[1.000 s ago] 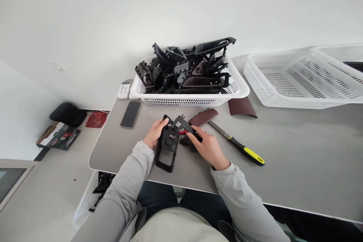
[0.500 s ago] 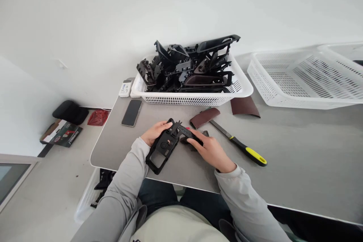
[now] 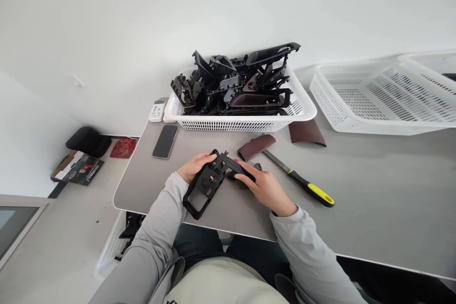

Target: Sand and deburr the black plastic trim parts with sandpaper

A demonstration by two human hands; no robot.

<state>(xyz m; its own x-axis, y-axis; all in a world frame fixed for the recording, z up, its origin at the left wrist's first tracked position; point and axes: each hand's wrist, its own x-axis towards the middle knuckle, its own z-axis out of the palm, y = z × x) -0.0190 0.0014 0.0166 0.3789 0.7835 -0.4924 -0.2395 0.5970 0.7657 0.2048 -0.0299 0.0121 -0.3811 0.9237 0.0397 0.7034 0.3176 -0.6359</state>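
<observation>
A black plastic part (image 3: 205, 184) with a rectangular opening is tilted above the table's near edge, gripped along its upper left side by my left hand (image 3: 195, 167). My right hand (image 3: 268, 188) is closed round a black caliper (image 3: 231, 165), whose jaws lie over the upper end of the part. Whether the jaws touch the part cannot be made out. Under the caliper and my right fingers a dark object (image 3: 258, 167) is mostly hidden. Just behind lies a curved brown piece (image 3: 257, 146), beside a file with a black and yellow handle (image 3: 313, 191).
On the grey table (image 3: 374, 185) a white basket (image 3: 228, 124) holds black parts. Further right stands another white basket (image 3: 352, 121). A brown sheet (image 3: 307, 133), a phone (image 3: 165, 141) and a small white box (image 3: 157, 111) also lie there. Below left is a bin (image 3: 110, 247).
The view has shifted very slightly. Both hands keep their holds, and the part and caliper stay in nearly the same place.
</observation>
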